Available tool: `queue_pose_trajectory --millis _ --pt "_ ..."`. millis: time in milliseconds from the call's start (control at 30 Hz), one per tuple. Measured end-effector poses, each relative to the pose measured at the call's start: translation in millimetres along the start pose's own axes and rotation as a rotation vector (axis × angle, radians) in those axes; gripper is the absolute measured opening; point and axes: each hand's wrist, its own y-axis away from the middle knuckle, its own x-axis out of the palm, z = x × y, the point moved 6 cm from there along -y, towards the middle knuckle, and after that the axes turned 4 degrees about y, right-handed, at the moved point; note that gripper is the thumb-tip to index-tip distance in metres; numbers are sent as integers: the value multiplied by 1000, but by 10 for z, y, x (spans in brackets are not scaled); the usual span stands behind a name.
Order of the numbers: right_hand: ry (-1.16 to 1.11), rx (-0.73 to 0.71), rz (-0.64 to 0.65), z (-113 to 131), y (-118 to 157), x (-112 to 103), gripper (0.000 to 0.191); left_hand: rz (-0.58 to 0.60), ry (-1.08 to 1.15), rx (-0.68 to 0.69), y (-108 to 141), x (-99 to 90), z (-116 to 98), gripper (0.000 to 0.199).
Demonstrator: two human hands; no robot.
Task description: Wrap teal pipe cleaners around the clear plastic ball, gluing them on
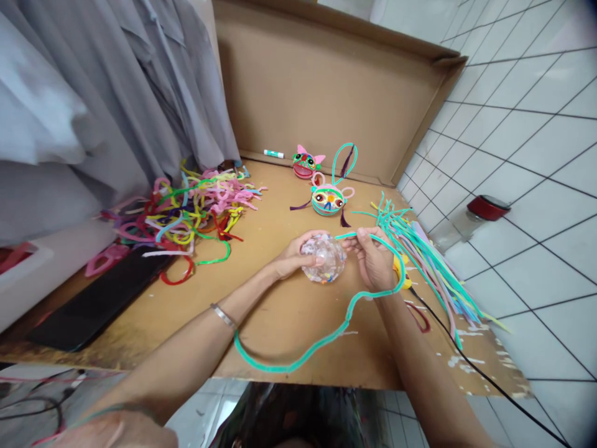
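My left hand is closed around a clear, rounded plastic piece with small coloured bits on it. Just to its right, my right hand pinches a long teal pipe cleaner near one end, and that tip reaches close to the clear piece's upper edge. The rest of the pipe cleaner loops over my right wrist and curves across the table front to my left forearm. Partly hidden behind my right wrist lies a yellow tool, seemingly a glue gun, with a black cord.
Two decorated animal heads, one teal and one red-green, stand at the back beside a marker. Bent pipe cleaners pile up left, near a black flat slab. Straight pipe cleaners and a red-lidded jar are right.
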Motion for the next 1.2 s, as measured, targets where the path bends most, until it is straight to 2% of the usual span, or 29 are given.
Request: queue_pose_trajectory --millis 333,667,800,1000,1100,1200 --pt "-28 83 -6 -219 10 -54 31 38 16 -29 -53 -37 133 82" --pt "-91 68 55 -158 30 -84 27 -1 88 -35 -45 -30 112 79" --pt "51 -10 98 -104 20 -104 39 8 76 -29 -66 -47 147 83" --pt "610 -304 17 121 12 -210 34 22 64 -37 -49 -18 135 82" --pt "629 -334 -15 212 50 -202 30 26 44 -39 -40 -8 120 84" --pt "501 -237 -50 183 60 -217 24 37 20 -37 -46 -14 128 86"
